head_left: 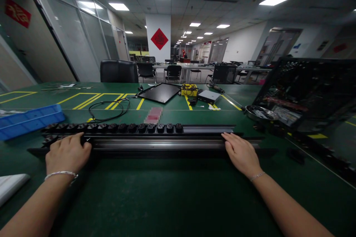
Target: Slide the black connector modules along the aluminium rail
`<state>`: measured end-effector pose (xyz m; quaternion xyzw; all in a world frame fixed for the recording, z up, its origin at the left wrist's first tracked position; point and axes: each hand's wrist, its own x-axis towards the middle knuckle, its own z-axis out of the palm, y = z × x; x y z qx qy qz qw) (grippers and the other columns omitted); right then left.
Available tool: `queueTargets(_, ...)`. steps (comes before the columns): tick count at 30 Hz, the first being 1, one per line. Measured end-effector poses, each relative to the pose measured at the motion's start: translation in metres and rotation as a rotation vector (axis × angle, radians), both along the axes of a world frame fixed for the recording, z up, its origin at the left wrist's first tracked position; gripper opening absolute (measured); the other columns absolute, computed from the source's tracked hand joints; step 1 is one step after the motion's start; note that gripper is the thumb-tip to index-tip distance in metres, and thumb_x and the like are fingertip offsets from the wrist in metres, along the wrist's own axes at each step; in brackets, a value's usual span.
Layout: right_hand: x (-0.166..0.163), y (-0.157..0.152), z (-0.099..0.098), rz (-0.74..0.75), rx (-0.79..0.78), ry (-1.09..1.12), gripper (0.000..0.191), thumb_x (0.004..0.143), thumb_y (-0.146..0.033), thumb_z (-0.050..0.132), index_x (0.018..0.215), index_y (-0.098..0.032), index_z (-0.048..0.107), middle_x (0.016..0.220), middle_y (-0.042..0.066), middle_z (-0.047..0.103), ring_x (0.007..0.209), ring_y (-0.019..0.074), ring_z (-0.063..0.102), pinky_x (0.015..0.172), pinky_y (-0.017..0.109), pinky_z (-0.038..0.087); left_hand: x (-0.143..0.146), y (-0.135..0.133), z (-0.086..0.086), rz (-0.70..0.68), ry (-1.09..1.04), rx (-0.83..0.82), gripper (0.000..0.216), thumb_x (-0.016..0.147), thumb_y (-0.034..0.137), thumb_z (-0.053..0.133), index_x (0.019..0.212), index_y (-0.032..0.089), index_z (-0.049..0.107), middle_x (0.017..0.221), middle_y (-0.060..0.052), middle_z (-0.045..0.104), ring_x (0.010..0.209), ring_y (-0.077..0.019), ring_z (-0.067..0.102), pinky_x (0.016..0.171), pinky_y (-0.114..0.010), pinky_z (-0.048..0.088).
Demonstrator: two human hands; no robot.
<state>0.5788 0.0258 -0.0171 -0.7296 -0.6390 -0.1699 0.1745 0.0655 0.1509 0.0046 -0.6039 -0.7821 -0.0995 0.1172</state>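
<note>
Two long black rails with grey metal channels lie side by side across the green table in front of me. A row of black power sockets (122, 128) fills much of the far rail. At the left end of the near rail (155, 143), my left hand (68, 152) curls its fingers over a black socket module (85, 140), mostly hidden under the palm. More black modules (49, 140) show just left of it. My right hand (241, 152) grips the near rail toward its right end, fingers over the top and thumb alongside.
A blue plastic bin (32, 120) stands at the left, and a white object (12, 187) lies nearer. Beyond the rails are a black cable (108, 109), a flat black panel (160, 92) and a grey box (209, 96). On the right are a metal bowl (260, 113) and an open black case (308, 96).
</note>
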Motion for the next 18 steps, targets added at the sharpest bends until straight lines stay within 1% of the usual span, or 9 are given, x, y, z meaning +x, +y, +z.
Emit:
queueTargets(5, 0.0007, -0.0002, 0.0, 0.009, 0.002, 0.009, 0.043, 0.091, -0.031, 0.03, 0.121, -0.02, 0.059, 0.126, 0.005, 0.059, 0.12, 0.0229, 0.049, 0.097, 0.043, 0.039, -0.0043, 0.0024, -0.0003, -0.023, -0.06, -0.042, 0.054, 0.084, 0.039, 0.033, 0.131, 0.016, 0.044, 0.13, -0.018, 0.047, 0.116, -0.0361, 0.047, 0.091, -0.048, 0.042)
queueTargets(12, -0.0006, -0.0002, 0.0004, 0.001, 0.005, 0.009, 0.043, 0.091, -0.03, 0.03, 0.121, -0.019, 0.06, 0.125, 0.006, 0.059, 0.12, 0.0233, 0.049, 0.097, 0.043, 0.04, -0.0031, 0.0032, 0.0017, -0.022, -0.174, -0.035, 0.053, 0.084, 0.038, 0.032, 0.129, 0.014, 0.045, 0.129, -0.019, 0.043, 0.119, -0.0336, 0.046, 0.094, -0.047, 0.041)
queueTargets(18, -0.0014, -0.0016, 0.0019, -0.003, -0.007, 0.023, 0.043, 0.091, -0.03, 0.03, 0.121, -0.02, 0.06, 0.125, 0.006, 0.059, 0.121, 0.0238, 0.049, 0.097, 0.044, 0.039, -0.0029, 0.005, 0.0023, -0.02, -0.215, -0.044, 0.053, 0.083, 0.038, 0.034, 0.13, 0.014, 0.043, 0.129, -0.019, 0.042, 0.12, -0.0328, 0.045, 0.095, -0.048, 0.041)
